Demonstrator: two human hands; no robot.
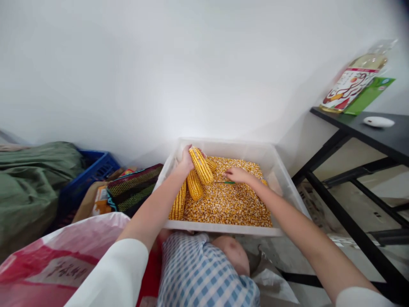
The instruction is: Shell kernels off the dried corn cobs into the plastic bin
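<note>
My left hand [188, 160] is wrapped round a yellow corn cob [201, 166] and tilts it over a white plastic bin. A few pale gaps show among the cob's kernels. My right hand [237, 175] is closed just right of the cob, on what looks like a screwdriver [229, 182] with a green handle. Its thin shaft points left at the cob; its tip is hard to make out. Loose corn kernels [230, 207] fill much of the bin [223, 229]. More corn cobs [194, 186] lie on the left side of the bin, under my left hand.
A black metal stand [348, 121] at the right carries a bottle [354, 81], a green box [369, 96] and a white object [378, 122]. At the left are a blue crate [102, 164], a mesh bag [136, 187] and a red-and-white sack [67, 260]. A white wall stands behind.
</note>
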